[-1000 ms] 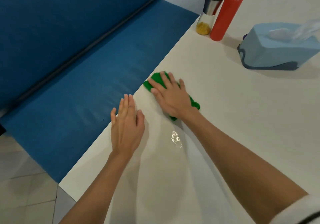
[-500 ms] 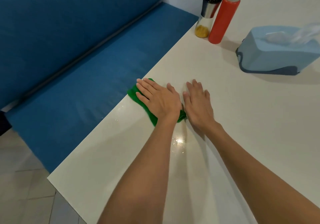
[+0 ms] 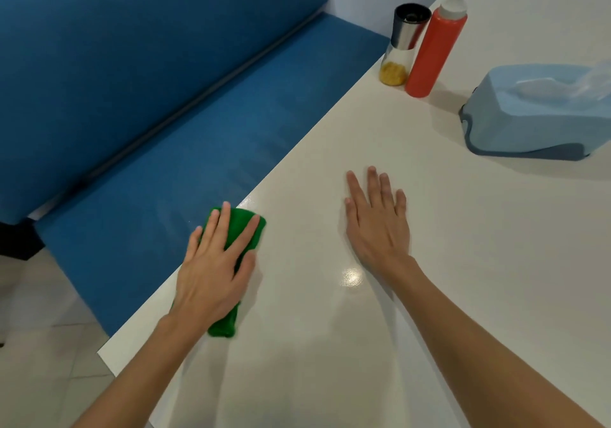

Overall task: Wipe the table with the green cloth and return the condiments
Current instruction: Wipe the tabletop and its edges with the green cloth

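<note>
1. Green cloth (image 3: 246,229) lay pressed flat under the left hand (image 3: 211,272), fingers spread wide over it, at the table (image 3: 463,262) edge beside the blue bench (image 3: 165,129).
2. Right hand (image 3: 377,225) rested open and empty on the tabletop, well to the right of the cloth.
3. Far beyond the right hand stood the shaker (image 3: 401,43) touching the red sauce bottle (image 3: 436,43), near the tissue box (image 3: 535,113).
4. Risk: the cloth, overhanging the edge, could slip onto the bench if swept outward.
</note>
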Demonstrator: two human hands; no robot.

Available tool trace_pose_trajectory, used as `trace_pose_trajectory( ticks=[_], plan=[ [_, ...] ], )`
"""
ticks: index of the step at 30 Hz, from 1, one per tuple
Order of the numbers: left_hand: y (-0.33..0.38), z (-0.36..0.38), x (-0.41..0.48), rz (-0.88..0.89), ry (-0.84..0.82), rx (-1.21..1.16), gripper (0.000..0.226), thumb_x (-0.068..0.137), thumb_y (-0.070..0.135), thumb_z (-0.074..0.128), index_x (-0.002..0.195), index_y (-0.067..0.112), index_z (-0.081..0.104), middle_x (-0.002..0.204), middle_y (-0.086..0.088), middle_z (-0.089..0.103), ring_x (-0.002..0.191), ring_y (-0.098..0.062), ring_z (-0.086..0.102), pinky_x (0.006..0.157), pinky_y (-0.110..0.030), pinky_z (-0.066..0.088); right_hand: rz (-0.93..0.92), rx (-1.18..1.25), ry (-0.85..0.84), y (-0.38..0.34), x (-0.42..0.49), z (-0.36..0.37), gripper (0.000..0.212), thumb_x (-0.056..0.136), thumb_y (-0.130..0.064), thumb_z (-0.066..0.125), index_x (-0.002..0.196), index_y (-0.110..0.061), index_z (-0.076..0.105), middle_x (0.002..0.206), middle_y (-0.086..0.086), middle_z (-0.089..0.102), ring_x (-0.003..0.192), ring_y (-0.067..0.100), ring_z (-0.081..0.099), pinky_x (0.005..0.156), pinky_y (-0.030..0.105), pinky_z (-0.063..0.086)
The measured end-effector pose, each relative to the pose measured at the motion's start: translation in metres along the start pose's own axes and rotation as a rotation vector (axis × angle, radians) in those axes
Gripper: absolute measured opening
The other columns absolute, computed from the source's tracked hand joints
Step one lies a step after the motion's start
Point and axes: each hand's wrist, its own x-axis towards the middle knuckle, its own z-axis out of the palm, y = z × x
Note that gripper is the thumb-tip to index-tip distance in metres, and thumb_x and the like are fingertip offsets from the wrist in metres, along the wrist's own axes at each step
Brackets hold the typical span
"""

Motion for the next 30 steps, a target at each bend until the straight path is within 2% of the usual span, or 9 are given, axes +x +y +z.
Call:
trace_pose_trajectory(
  ticks=[3, 7, 10, 12, 14, 18, 24, 27, 30],
  plan=[
    [0.017, 0.004, 0.036, -0.088, 0.014, 0.004, 0.059, 0.095, 0.045, 0.018, 0.149, 0.025, 0.033, 0.157, -0.015, 0.023, 0.143, -0.034, 0.026, 0.114, -0.047, 0.019, -0.006, -0.006, 0.010, -0.001, 0.000, 0.001, 0.050, 0.101, -0.040, 0.009, 0.151, -0.037, 0.001, 0.161, 0.001, -0.003, 0.147, 0.020, -0.005, 0.117, 0.042, -0.004],
    [0.063, 0.013, 0.099, -0.052, 0.000, 0.021, 0.064, 0.095, 0.046, 0.011, 0.149, 0.017, 0.032, 0.156, -0.018, 0.026, 0.141, -0.037, 0.026, 0.114, -0.049, 0.018, -0.011, -0.032, 0.001, -0.001, 0.000, 0.002, 0.051, 0.101, -0.041, 0.008, 0.151, -0.038, -0.002, 0.161, 0.000, -0.004, 0.147, 0.020, -0.005, 0.118, 0.043, -0.003],
    [0.083, 0.016, 0.090, 0.123, 0.000, 0.020, 0.057, 0.099, 0.042, 0.018, 0.150, 0.019, 0.030, 0.157, -0.013, 0.024, 0.144, -0.031, 0.023, 0.117, -0.047, 0.017, -0.018, -0.034, -0.018, 0.000, 0.001, 0.001, 0.051, 0.101, -0.041, 0.006, 0.150, -0.039, -0.004, 0.160, 0.000, -0.006, 0.147, 0.019, -0.006, 0.118, 0.042, -0.004],
    [0.070, 0.013, 0.056, 0.297, -0.026, 0.008, 0.053, 0.101, 0.041, 0.023, 0.150, 0.024, 0.030, 0.158, -0.006, 0.023, 0.145, -0.024, 0.022, 0.117, -0.042, 0.018, -0.020, -0.030, -0.018, 0.001, 0.001, 0.001, 0.050, 0.101, -0.041, 0.006, 0.150, -0.039, -0.004, 0.160, 0.000, -0.006, 0.147, 0.019, -0.006, 0.117, 0.042, -0.004],
    [0.042, 0.007, 0.016, 0.341, -0.051, -0.007, 0.050, 0.101, 0.040, 0.027, 0.150, 0.029, 0.030, 0.159, 0.002, 0.021, 0.146, -0.016, 0.020, 0.117, -0.037, 0.017, -0.020, -0.025, -0.011, 0.001, 0.000, 0.000, 0.050, 0.101, -0.041, 0.006, 0.150, -0.039, -0.004, 0.161, 0.000, -0.005, 0.147, 0.019, -0.007, 0.118, 0.042, -0.004],
    [-0.010, -0.004, -0.031, 0.109, -0.042, -0.034, 0.051, 0.100, 0.044, 0.026, 0.150, 0.033, 0.028, 0.159, 0.009, 0.019, 0.147, -0.010, 0.014, 0.118, -0.033, 0.011, -0.018, -0.016, -0.012, 0.000, 0.000, 0.001, 0.051, 0.101, -0.042, 0.006, 0.150, -0.040, -0.004, 0.160, -0.001, -0.007, 0.147, 0.019, -0.008, 0.118, 0.042, -0.005],
    [0.016, 0.007, 0.040, -0.144, 0.035, -0.016, 0.059, 0.096, 0.041, 0.018, 0.147, 0.019, 0.036, 0.156, -0.013, 0.028, 0.141, -0.032, 0.030, 0.113, -0.050, 0.022, -0.012, -0.037, -0.008, -0.001, -0.001, 0.004, 0.050, 0.101, -0.041, 0.007, 0.150, -0.040, -0.004, 0.161, 0.000, -0.005, 0.147, 0.020, -0.007, 0.118, 0.043, -0.004],
    [0.055, 0.012, 0.078, -0.104, 0.006, 0.010, 0.060, 0.095, 0.039, 0.015, 0.147, 0.016, 0.036, 0.155, -0.015, 0.029, 0.141, -0.033, 0.029, 0.112, -0.051, 0.022, -0.015, -0.039, 0.003, 0.000, 0.000, 0.003, 0.050, 0.101, -0.041, 0.008, 0.150, -0.040, -0.002, 0.161, 0.001, -0.003, 0.147, 0.021, -0.004, 0.118, 0.044, -0.002],
    [0.080, 0.015, 0.077, 0.021, 0.027, -0.005, 0.056, 0.097, 0.037, 0.020, 0.147, 0.018, 0.036, 0.155, -0.012, 0.030, 0.142, -0.030, 0.029, 0.114, -0.048, 0.021, -0.018, -0.047, -0.013, 0.000, 0.000, 0.002, 0.051, 0.101, -0.041, 0.008, 0.150, -0.039, -0.002, 0.161, 0.001, -0.003, 0.147, 0.021, -0.005, 0.118, 0.043, -0.002]
  ],
)
